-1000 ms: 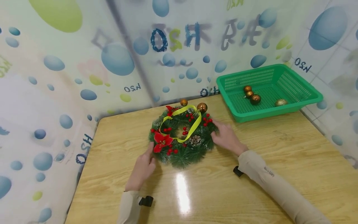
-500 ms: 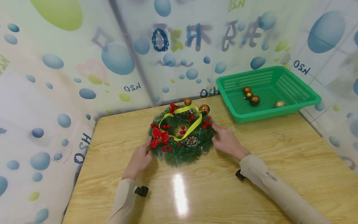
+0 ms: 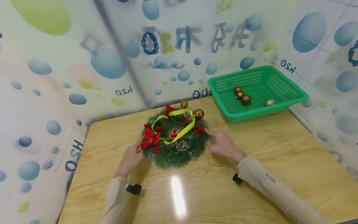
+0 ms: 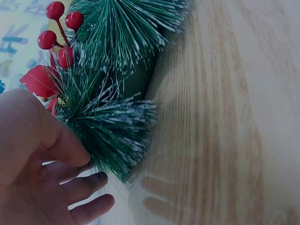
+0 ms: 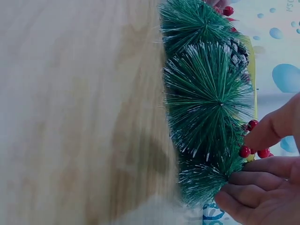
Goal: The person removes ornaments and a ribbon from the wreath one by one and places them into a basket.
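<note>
A green Christmas wreath [image 3: 170, 155] lies on the wooden table, trimmed with red poinsettias [image 3: 150, 138], red berries [image 4: 47, 40], a pine cone [image 3: 181, 145] and copper-coloured balls [image 3: 198, 114]. A yellow ribbon [image 3: 190, 126] loops over its top. At the wreath's left edge my left hand [image 3: 130, 158] holds the greenery between thumb and fingers, close to the large poinsettia. The opposite edge is held by my right hand [image 3: 222, 144], its thumb beside red berries [image 5: 244, 151] in the right wrist view. Some fingertips are hidden by the needles.
A green plastic basket [image 3: 229, 117] stands at the table's back right, with several copper and gold balls [image 3: 245, 100] inside. A patterned curtain-like wall [image 3: 167, 77] borders the back. The wooden table [image 3: 209, 193] extends toward me.
Both hands have turned the wreath slightly clockwise; its large poinsettia went up and left, the copper ball right and down. The head view has also shifted, moving the basket left in frame.
</note>
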Available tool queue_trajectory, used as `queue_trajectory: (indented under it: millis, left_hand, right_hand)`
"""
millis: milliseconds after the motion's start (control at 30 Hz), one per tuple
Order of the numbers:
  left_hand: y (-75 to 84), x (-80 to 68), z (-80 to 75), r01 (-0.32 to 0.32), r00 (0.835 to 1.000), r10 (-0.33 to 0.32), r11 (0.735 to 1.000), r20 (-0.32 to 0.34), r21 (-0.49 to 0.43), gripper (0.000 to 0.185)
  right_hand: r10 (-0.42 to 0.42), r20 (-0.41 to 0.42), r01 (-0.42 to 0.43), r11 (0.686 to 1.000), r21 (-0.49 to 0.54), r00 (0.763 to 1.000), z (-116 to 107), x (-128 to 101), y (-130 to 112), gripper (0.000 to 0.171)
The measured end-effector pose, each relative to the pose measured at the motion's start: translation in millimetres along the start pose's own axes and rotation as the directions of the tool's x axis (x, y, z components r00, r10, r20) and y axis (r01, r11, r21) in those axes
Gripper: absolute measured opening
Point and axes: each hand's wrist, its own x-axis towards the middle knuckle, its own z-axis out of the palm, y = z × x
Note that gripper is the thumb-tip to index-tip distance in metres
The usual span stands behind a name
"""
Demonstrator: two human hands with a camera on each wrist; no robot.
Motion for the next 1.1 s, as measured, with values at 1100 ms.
queue_trajectory:
  millis: [1100]
  left_hand:
    - [26.3, -77.9, 53.9, -0.101, 0.99, 0.101, 0.995, -0.097, -0.003, 0.075]
  right_hand:
    - [0.019, 0.213, 0.0, 0.996, -0.087, 0.977, -15.2, 50.0, 41.5, 0.056]
